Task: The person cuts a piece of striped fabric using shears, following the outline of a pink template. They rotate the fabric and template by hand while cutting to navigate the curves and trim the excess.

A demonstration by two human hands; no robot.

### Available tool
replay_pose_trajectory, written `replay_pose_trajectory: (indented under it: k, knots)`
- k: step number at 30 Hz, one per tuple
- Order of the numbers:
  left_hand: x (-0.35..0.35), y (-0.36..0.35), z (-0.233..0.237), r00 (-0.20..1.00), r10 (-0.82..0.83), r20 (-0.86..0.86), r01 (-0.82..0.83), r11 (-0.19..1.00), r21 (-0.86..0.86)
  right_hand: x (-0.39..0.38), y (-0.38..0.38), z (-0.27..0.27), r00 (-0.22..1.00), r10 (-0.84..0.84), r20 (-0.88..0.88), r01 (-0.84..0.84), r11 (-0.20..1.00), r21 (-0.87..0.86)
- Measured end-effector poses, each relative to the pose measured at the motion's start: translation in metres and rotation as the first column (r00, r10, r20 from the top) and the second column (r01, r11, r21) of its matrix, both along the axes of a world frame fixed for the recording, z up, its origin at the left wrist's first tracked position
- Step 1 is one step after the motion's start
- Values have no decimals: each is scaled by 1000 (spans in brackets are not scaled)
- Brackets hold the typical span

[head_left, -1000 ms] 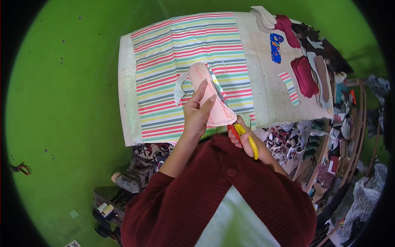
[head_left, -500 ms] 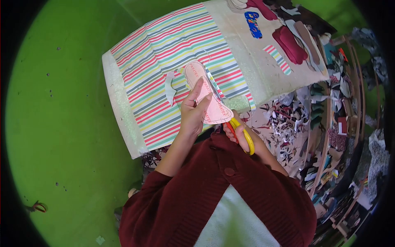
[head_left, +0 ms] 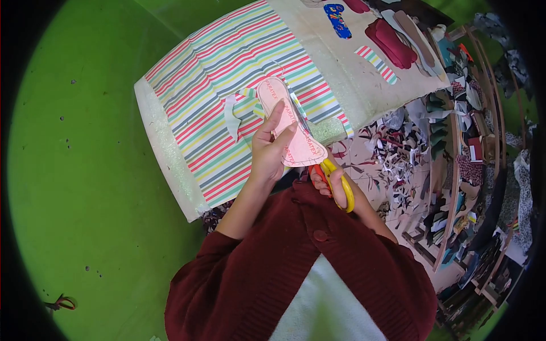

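My left hand (head_left: 268,150) grips a pink insole piece (head_left: 282,122) printed "PARATEX", with the thumb and a finger lying across its face. A dark drawn line runs inside the insole's edge. In my right hand (head_left: 334,184) are scissors (head_left: 344,196) with yellow and red-orange handles. Their handles come out below the insole's lower right end. The blades are mostly hidden by the insole, near its right edge, where strips of striped fabric show. Beneath both hands lies a sheet of striped fabric (head_left: 227,62). A pale curled offcut (head_left: 231,118) rests left of the insole.
On the pale work surface (head_left: 364,99) lie a small striped piece (head_left: 377,64), a blue patterned piece (head_left: 338,21) and maroon pieces (head_left: 391,44). Scraps (head_left: 392,162) litter the ground at right, beside racks of material (head_left: 449,221). Another pair of scissors (head_left: 62,302) lies far left.
My view has shifted a little, so the work surface and its pieces sit slightly higher and further left. Both hands keep their hold on the insole and the scissors.
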State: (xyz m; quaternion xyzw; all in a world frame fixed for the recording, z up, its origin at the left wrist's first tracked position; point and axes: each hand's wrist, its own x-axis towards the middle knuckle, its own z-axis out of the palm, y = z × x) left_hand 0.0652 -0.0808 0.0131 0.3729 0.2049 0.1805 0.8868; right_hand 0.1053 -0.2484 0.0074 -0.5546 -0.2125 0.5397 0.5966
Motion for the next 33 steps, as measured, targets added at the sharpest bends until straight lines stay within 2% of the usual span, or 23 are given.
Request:
replay_pose_trajectory:
  k: [3,6,8,11,14,18,23,26,29,33]
  knots:
    - [-2,0,0,1000,-9,1,9,1000,4,-5,2,4,999,-27,-23,28,998,50]
    - [-3,0,2,1000,-14,2,14,1000,-3,-4,4,7,994,-39,99,36,999,31]
    - [0,-1,0,1000,-12,8,12,1000,-7,-3,2,5,999,-30,-18,29,999,-30]
    - [4,-5,-4,999,14,34,-15,999,38,4,0,10,996,-35,77,40,998,-55]
    - [7,-7,-2,996,9,94,-13,999,42,5,0,11,998,-52,40,54,997,-48]
    - [7,-6,9,998,11,60,-8,999,-49,9,3,11,997,-34,68,35,999,-18]
    - [6,1,9,999,12,35,-9,995,-96,10,5,14,1000,5,-18,-6,999,-50]
    - [7,5,8,1000,7,8,-6,994,-109,9,5,14,997,9,80,-3,997,-72]
    - [5,10,6,999,-26,-36,24,997,-71,6,2,9,996,7,90,-2,998,-59]
    - [2,-3,5,999,-24,23,26,996,-90,4,6,16,997,-31,64,32,999,-18]
